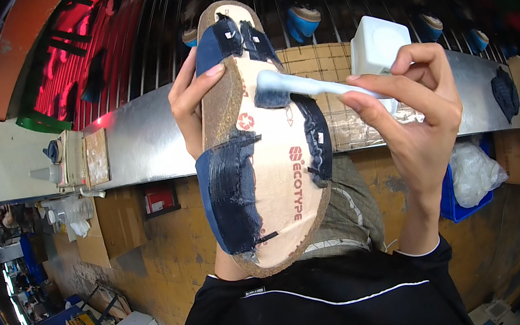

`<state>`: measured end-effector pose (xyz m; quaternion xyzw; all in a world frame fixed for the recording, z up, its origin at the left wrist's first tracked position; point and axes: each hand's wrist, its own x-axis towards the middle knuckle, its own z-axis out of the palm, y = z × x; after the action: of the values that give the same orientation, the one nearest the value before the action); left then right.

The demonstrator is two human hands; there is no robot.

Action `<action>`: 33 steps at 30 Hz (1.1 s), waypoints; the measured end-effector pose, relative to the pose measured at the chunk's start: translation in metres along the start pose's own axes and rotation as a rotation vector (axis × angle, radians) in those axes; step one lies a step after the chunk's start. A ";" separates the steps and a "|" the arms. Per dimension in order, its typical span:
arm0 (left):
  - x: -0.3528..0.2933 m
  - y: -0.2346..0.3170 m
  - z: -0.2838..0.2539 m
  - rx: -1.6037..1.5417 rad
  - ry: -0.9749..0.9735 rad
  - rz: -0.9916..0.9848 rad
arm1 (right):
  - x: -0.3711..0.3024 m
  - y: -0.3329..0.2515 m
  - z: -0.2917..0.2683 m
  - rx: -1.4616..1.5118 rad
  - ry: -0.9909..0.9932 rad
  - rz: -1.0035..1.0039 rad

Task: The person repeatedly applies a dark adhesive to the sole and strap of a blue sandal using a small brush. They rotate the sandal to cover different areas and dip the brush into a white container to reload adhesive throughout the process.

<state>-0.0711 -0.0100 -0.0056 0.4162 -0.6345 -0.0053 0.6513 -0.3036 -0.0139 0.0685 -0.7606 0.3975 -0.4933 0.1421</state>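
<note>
My left hand (187,109) grips the far left side of a sandal (281,193), held up with its underside facing me. The sandal has a pale insole board with red printing, a brown cork edge and navy straps, whose dark, rough ends are folded over onto the board. My right hand (418,105) pinches the pale handle of a brush (319,86). The brush's dark bristles are at the middle of the sandal's underside, close to the right strap; they look to be touching it. Behind my right fingers stands a white square container (380,43).
A cardboard sheet (340,117) lies on the metal bench (148,135). Past it, a roller conveyor carries several blue shoes (303,23), with a red-lit area (74,62) at the left. A blue crate (452,204) with a plastic bag stands low on the right.
</note>
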 end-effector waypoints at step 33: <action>-0.015 -0.097 -0.099 -1.759 0.270 -1.140 | 0.009 0.052 0.008 0.165 0.232 0.253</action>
<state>0.0590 -0.0118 -0.0557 0.0312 -0.0404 -0.7220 0.6900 -0.3189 -0.0552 0.0388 -0.6282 0.4619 -0.5868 0.2184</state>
